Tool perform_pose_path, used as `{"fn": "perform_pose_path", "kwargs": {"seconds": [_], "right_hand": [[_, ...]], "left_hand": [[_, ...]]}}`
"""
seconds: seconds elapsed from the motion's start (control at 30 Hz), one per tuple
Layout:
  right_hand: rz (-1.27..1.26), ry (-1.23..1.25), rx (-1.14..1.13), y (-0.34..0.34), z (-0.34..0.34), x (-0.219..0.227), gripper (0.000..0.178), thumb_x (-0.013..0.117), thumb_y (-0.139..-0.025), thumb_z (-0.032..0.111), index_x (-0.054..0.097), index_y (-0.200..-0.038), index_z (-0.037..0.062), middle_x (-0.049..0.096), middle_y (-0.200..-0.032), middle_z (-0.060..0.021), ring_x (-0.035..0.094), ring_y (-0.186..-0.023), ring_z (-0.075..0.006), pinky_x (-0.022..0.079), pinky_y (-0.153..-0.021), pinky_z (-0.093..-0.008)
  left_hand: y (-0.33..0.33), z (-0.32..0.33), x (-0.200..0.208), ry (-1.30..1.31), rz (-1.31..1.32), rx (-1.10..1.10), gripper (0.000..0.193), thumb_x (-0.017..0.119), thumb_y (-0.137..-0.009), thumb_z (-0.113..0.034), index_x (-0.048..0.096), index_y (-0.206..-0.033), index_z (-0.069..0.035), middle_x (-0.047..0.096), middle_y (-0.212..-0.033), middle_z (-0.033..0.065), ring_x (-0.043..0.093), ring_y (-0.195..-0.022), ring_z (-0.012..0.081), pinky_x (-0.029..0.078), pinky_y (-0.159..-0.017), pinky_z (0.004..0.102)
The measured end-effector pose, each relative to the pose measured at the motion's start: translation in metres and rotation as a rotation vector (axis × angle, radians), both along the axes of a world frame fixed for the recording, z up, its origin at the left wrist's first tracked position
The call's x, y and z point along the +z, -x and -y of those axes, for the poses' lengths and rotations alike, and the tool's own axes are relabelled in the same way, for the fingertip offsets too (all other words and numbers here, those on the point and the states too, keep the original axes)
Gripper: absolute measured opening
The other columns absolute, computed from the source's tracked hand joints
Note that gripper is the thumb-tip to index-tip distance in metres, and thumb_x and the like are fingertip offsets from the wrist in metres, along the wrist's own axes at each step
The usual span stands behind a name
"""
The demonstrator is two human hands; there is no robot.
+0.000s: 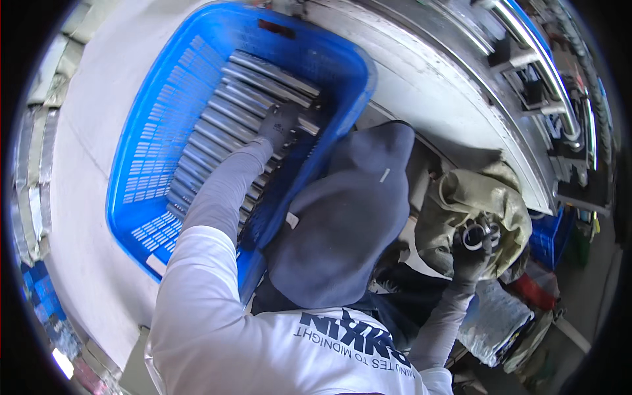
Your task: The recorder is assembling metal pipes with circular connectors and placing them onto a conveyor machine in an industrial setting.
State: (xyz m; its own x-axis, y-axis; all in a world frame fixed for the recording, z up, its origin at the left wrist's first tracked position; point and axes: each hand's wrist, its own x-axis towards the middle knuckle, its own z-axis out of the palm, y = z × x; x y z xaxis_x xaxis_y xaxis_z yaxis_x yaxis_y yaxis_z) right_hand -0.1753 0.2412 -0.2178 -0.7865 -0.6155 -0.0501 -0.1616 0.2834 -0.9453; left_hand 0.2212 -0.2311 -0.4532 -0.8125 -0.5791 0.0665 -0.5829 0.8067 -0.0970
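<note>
Inside a blue plastic basket [125, 204], several shiny metal tubes [227, 108] lie side by side in a row. My left hand [278, 128], in a grey glove, reaches in at the tubes' right ends. Its fingers are bent round the end of one tube, though the fingertips are partly hidden. Off to the right, my right hand [471, 260], also gloved in grey, is closed on a round metal piece [473, 236] with a hollow middle, seen end-on. I cannot tell how long that piece is. It is held above an olive cloth sack [510, 204].
A dark grey seat-like pad [336, 230] stands between the basket and the sack. Machine parts with a curved metal bar [550, 72] are at the upper right. A blue bin [550, 234] stands beyond the sack, and a crumpled plastic bag [495, 322] lies nearer.
</note>
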Motion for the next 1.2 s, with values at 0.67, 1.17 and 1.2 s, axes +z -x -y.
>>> {"fn": "perform_pose_path", "kwargs": {"seconds": [0.67, 1.17, 1.2], "right_hand": [[0.980, 0.700, 0.071, -0.067, 0.058, 0.053, 0.041, 0.043, -0.114, 0.035, 0.060, -0.129, 0.0010, 0.071, -0.098, -0.0163, 0.068, -0.072, -0.0236, 0.059, -0.073, -0.0390], [0.333, 0.685, 0.102, -0.075, 0.015, 0.058, 0.057, 0.053, -0.108, 0.035, 0.053, -0.148, -0.0052, 0.064, -0.135, -0.0134, 0.063, -0.122, -0.0211, 0.048, -0.105, -0.0326], [0.042, 0.528, 0.135, -0.074, 0.013, 0.056, 0.057, 0.051, -0.109, 0.038, 0.057, -0.145, -0.0059, 0.064, -0.134, -0.0149, 0.064, -0.120, -0.0236, 0.049, -0.103, -0.0335]], "left_hand": [[0.093, -0.120, 0.367, -0.331, -0.591, -0.155, 0.054, 0.082, -0.077, -0.017, 0.066, -0.127, -0.007, 0.069, -0.109, 0.0165, 0.066, -0.103, 0.0398, 0.051, -0.090, 0.0490], [0.177, -0.264, 0.379, -0.179, -0.140, -0.563, 0.041, 0.077, -0.075, -0.030, 0.062, -0.107, -0.008, 0.065, -0.093, 0.0119, 0.067, -0.090, 0.0323, 0.051, -0.077, 0.0469], [0.177, -0.265, 0.378, -0.177, -0.134, -0.566, 0.041, 0.077, -0.075, -0.030, 0.062, -0.107, -0.008, 0.065, -0.093, 0.0119, 0.067, -0.090, 0.0323, 0.051, -0.077, 0.0469]]}}
